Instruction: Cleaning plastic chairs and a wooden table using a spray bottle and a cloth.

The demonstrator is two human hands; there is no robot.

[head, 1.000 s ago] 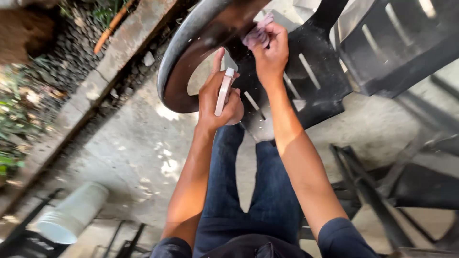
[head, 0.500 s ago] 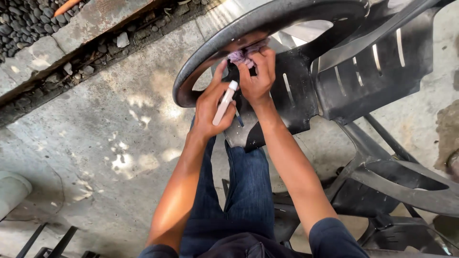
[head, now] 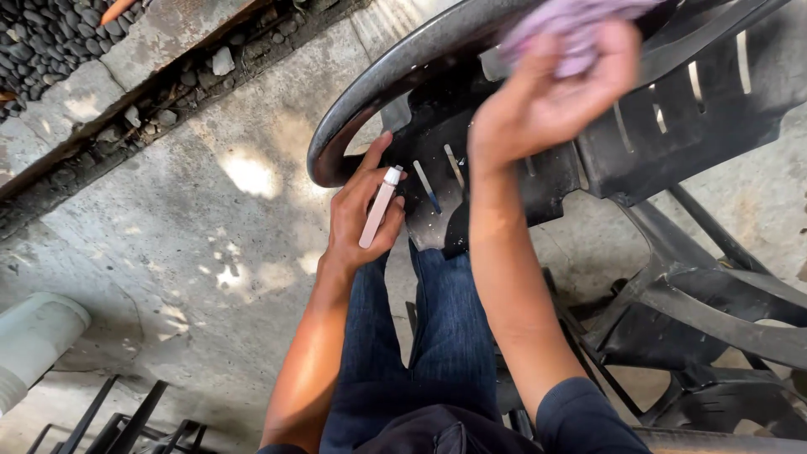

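above the left hand (head: 363,214), which pinches a slim pink tube (head: 378,208) while its thumb braces the dark curved rim (head: 370,101), the right hand (head: 546,92) bunches a purple cloth (head: 580,25) against the black plastic chair (head: 698,109); wiping looks underway, needing steady pressure.

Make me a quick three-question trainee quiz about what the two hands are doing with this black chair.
1. True or false: the left hand holds a slim tube.
2. What does the right hand grip? A) brush B) purple cloth C) hammer
3. Fill in: the cloth is pressed against the black ____.

Key: 1 true; 2 B; 3 chair.
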